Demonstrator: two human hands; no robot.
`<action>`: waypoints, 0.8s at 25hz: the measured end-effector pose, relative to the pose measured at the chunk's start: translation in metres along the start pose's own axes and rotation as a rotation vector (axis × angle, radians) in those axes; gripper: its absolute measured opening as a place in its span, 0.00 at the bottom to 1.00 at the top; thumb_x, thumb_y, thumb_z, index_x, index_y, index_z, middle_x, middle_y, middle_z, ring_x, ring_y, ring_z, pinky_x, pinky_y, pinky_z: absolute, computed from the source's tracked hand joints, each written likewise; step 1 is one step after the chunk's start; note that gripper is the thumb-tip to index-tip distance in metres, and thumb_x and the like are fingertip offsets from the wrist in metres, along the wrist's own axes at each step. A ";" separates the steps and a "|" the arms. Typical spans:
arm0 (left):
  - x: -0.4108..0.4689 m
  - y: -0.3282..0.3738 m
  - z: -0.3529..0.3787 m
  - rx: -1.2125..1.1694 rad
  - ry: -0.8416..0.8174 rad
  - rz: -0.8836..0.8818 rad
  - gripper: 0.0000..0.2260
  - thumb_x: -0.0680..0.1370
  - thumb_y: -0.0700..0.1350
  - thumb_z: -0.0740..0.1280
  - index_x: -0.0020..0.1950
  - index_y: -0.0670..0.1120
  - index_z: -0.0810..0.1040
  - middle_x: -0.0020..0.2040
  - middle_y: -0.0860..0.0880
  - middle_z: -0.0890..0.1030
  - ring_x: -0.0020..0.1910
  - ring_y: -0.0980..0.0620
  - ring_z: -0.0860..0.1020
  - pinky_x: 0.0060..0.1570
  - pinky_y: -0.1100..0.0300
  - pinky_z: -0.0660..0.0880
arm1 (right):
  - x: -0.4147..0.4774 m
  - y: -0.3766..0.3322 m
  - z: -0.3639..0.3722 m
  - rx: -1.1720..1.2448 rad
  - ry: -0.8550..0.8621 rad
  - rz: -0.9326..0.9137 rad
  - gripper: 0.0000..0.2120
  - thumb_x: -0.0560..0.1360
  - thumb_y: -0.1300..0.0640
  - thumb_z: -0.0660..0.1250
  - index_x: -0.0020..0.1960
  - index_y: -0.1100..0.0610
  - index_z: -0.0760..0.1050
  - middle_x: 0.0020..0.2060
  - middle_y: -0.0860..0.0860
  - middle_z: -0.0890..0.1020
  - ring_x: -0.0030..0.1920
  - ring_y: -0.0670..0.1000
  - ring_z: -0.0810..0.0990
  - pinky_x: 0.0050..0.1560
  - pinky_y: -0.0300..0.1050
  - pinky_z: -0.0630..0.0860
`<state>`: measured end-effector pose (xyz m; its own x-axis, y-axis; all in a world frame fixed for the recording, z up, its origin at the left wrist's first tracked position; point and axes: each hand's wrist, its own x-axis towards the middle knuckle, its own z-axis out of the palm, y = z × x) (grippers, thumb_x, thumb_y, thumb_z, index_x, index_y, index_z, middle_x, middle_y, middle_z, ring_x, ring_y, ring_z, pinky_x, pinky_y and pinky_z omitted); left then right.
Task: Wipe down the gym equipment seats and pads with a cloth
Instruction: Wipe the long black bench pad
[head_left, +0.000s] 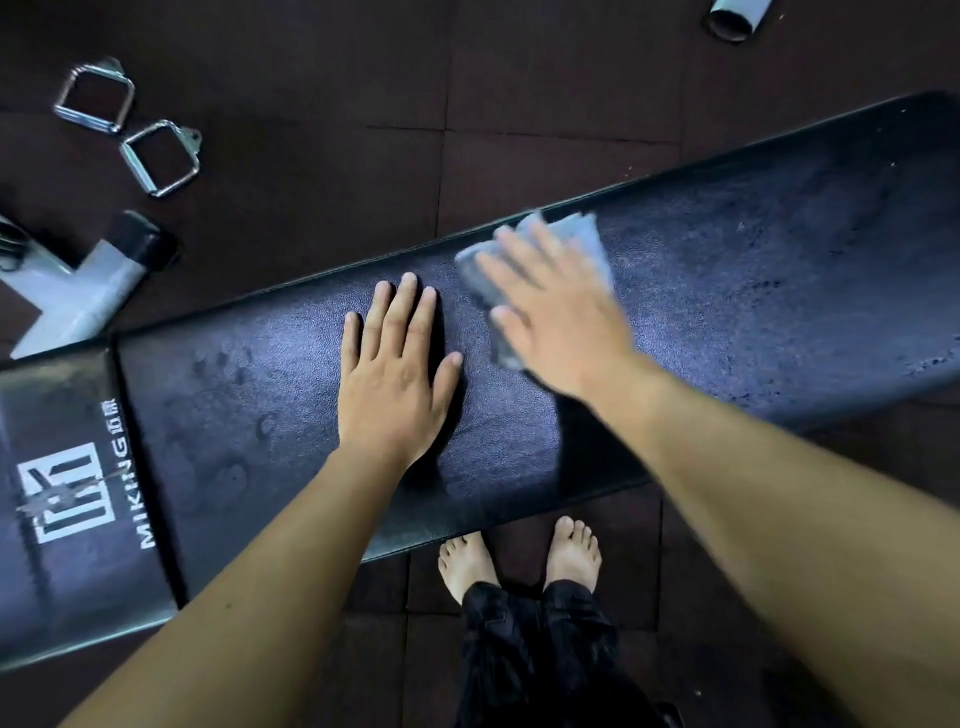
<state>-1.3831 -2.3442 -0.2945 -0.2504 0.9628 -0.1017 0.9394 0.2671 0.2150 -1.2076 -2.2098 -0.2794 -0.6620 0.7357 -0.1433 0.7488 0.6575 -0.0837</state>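
Observation:
A long black padded bench (753, 270) runs from lower left to upper right, with a white logo panel (72, 493) at its left end. My left hand (397, 364) lies flat on the pad, fingers spread, holding nothing. Just to its right, my right hand (550, 306) presses flat on a pale grey cloth (576, 234) against the pad; the hand is motion-blurred and covers most of the cloth. The pad's right part carries dark specks.
Two chrome cable handles (130, 127) lie on the dark rubber floor tiles at upper left. A white bench frame leg (88, 291) sticks out at the left. A metal tube end (735, 18) shows at the top right. My bare feet (519, 561) stand at the bench's near edge.

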 end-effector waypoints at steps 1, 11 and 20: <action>0.000 0.000 0.000 -0.009 -0.003 0.002 0.30 0.84 0.60 0.53 0.84 0.50 0.53 0.85 0.51 0.51 0.84 0.50 0.46 0.81 0.44 0.45 | 0.002 0.030 -0.003 -0.005 -0.004 0.107 0.29 0.81 0.43 0.51 0.81 0.48 0.58 0.81 0.51 0.59 0.81 0.57 0.53 0.79 0.60 0.53; -0.001 0.000 0.002 -0.010 0.003 -0.002 0.30 0.85 0.60 0.52 0.84 0.50 0.52 0.85 0.51 0.50 0.84 0.51 0.44 0.81 0.44 0.44 | -0.023 -0.023 0.004 0.002 -0.016 -0.030 0.28 0.82 0.43 0.52 0.81 0.46 0.58 0.81 0.50 0.58 0.81 0.57 0.52 0.79 0.60 0.52; 0.000 0.002 0.001 -0.022 0.017 0.003 0.30 0.84 0.60 0.52 0.84 0.50 0.55 0.84 0.52 0.52 0.84 0.49 0.46 0.81 0.44 0.45 | -0.033 0.045 -0.002 0.083 0.077 0.511 0.28 0.83 0.44 0.49 0.82 0.47 0.53 0.82 0.52 0.53 0.82 0.59 0.47 0.80 0.61 0.50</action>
<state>-1.3807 -2.3438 -0.2947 -0.2517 0.9641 -0.0848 0.9348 0.2649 0.2367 -1.1522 -2.2037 -0.2766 -0.2097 0.9712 -0.1135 0.9748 0.1987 -0.1009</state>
